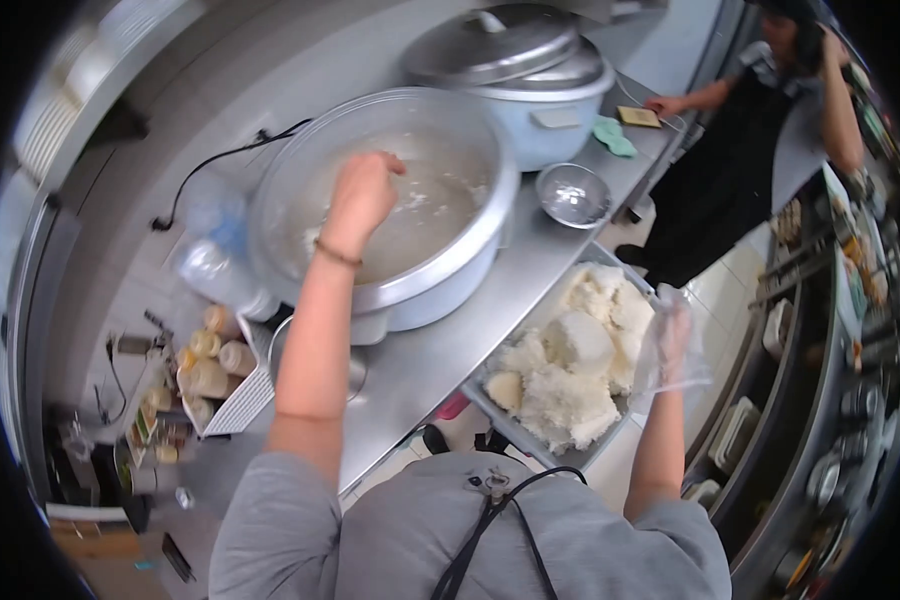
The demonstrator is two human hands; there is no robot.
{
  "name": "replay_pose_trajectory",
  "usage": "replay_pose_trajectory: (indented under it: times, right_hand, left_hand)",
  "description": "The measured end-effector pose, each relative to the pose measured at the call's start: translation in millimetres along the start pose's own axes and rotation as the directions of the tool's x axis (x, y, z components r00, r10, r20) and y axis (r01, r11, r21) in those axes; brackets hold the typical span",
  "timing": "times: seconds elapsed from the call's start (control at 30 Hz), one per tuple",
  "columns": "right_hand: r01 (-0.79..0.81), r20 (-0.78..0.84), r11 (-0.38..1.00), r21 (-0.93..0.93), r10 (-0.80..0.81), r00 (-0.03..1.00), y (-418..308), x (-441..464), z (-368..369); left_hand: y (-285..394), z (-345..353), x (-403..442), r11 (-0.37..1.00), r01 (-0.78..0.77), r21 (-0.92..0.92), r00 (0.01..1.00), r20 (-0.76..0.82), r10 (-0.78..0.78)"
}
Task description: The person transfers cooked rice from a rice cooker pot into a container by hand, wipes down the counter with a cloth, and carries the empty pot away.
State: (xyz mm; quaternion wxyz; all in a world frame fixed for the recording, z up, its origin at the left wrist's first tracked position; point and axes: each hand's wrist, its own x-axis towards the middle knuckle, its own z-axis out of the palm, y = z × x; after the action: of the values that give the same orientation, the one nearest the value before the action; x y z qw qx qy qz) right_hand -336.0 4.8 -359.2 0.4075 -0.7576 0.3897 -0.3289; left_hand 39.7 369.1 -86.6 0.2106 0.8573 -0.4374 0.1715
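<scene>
Head view shows the bare left hand [364, 205], fingers curled, over the wide, round, silvery metal pot [448, 292] on the steel tabletop [505, 305]; whether its grip pinches anything I cannot tell. Beside the grey rectangular tub [510, 428] of clumped white rice [580, 340], the right hand [675, 335] wears a loose clear plastic covering [658, 372], its grip unclear.

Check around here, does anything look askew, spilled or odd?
Yes: the upper lid on the rear pot sits askew, overhanging one side rather than centred. Also, the right hand has a loose plastic covering, while the left hand is bare, an uneven pairing.
</scene>
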Motion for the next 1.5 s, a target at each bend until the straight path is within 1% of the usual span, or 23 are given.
replay_pose_trajectory:
  times: [0.03, 0.07, 0.1, 0.13, 0.2, 0.27, 0.33, 0.37, 0.4, 0.43, 0.5, 0.63, 0.7, 0.77, 0.83, 0.9, 1.0, 1.07, 1.13, 1.2, 1.3, 1.47, 1.5]
  right_hand:
    - [-0.022, -0.022, 0.995, 0.102, 0.024, 0.999, 2, 1, -1]
    - [0.078, 0.173, 0.917, -0.392, -0.01, 0.985, 23, 3, -1]
    - [0.255, 0.346, 0.602, -0.757, 0.038, 0.938, 33, 1, 2]
    - [0.275, 0.356, 0.605, -0.748, 0.016, 0.934, 27, -5, 5]
    - [0.263, 0.056, 0.913, -0.313, -0.259, 0.964, 1, -2, 3]
    - [0.358, 0.082, 0.888, -0.287, -0.35, 0.933, -90, -16, -3]
    - [0.452, 0.087, 0.855, -0.253, -0.446, 0.891, -166, -16, 11]
    - [0.357, 0.118, 0.93, 0.089, -0.366, 0.923, -190, -11, 20]
    - [0.201, 0.181, 0.889, 0.411, -0.296, 0.938, -211, -5, 34]
    - [0.211, 0.179, 0.885, 0.416, -0.307, 0.935, -231, -3, 51]
    - [-0.05, 0.279, 0.538, 0.842, -0.354, 0.893, -269, -1, 86]
    - [-0.211, 0.449, 0.765, 0.608, -0.113, 0.887, -332, 7, 138]
    - [-0.264, 0.409, 0.515, 0.816, -0.191, 0.892, -335, 6, 157]
    - [-0.32, 0.432, 0.397, 0.86, -0.232, 0.871, -329, 13, 166]
    - [-0.364, 0.472, 0.382, 0.85, -0.242, 0.848, -332, 13, 165]
    - [-0.229, 0.437, 0.576, 0.784, -0.252, 0.863, -356, 2, 157]
    - [-0.256, 0.427, 0.512, 0.82, -0.249, 0.869, -352, -2, 153]
    - [-0.236, 0.404, 0.511, 0.826, -0.245, 0.881, -342, 5, 154]
    - [-0.211, 0.375, 0.509, 0.835, -0.245, 0.894, -348, 12, 153]
    - [0.048, 0.229, 0.556, 0.83, -0.418, 0.879, -374, 4, 129]
    - [0.254, 0.111, 0.643, 0.722, -0.47, 0.876, -414, -18, 92]
    - [0.332, -0.09, 0.8, 0.5, -0.334, 0.938, -454, -82, 27]
    - [0.193, -0.051, 0.761, 0.62, -0.207, 0.977, -452, -89, 15]
  left_hand:
    - [-42, 15, -8, 0.997, -0.062, 0.045, 0.985, 0.165, 0.054]
    - [-45, 1, -20, 0.997, -0.037, 0.06, 0.986, 0.162, 0.026]
    - [-38, -15, -26, 0.974, 0.2, 0.108, 0.89, 0.395, -0.227]
    - [-38, -29, -27, 0.894, 0.402, 0.199, 0.69, 0.576, -0.439]
    - [-85, -43, -41, 0.935, 0.254, 0.249, 0.8, 0.489, -0.348]
    - [-119, -68, -60, 0.973, 0.223, 0.052, 0.92, 0.32, -0.228]
    - [-136, -96, -77, 0.943, 0.323, 0.073, 0.93, 0.159, -0.331]
    - [-140, -108, -81, 0.867, 0.475, 0.15, 0.868, 0.086, -0.49]
    - [-144, -116, -85, 0.762, 0.614, 0.208, 0.778, 0.003, -0.628]
    - [-152, -112, -89, 0.787, 0.577, 0.219, 0.812, -0.053, -0.581]
    - [-157, -100, -82, 0.772, 0.574, 0.274, 0.814, -0.093, -0.573]
    - [-181, -78, -63, 0.725, 0.58, 0.372, 0.79, -0.037, -0.613]
    - [-202, -71, -58, 0.706, 0.59, 0.391, 0.754, 0.046, -0.656]
    - [-224, -65, -58, 0.678, 0.714, 0.178, 0.638, 0.234, -0.734]
    - [-226, -61, -65, 0.664, 0.742, 0.091, 0.647, 0.165, -0.745]
    - [-224, -63, -62, 0.65, 0.76, 0.005, 0.647, 0.099, -0.756]
    - [-221, -80, -55, 0.605, 0.731, -0.316, 0.66, 0.103, -0.744]
    - [-217, -95, -43, 0.389, 0.562, -0.73, 0.696, 0.164, -0.699]
    - [-196, -127, -31, 0.358, 0.506, -0.785, 0.72, 0.155, -0.676]
    - [-184, -163, -19, 0.051, 0.519, -0.853, 0.672, 0.371, -0.64]
    - [-185, -184, -16, -0.058, 0.433, -0.899, 0.768, 0.402, -0.498]
    - [-150, -189, -22, -0.166, 0.472, -0.866, 0.767, 0.496, -0.407]
    - [-132, -189, -25, -0.179, 0.468, -0.865, 0.767, 0.498, -0.404]
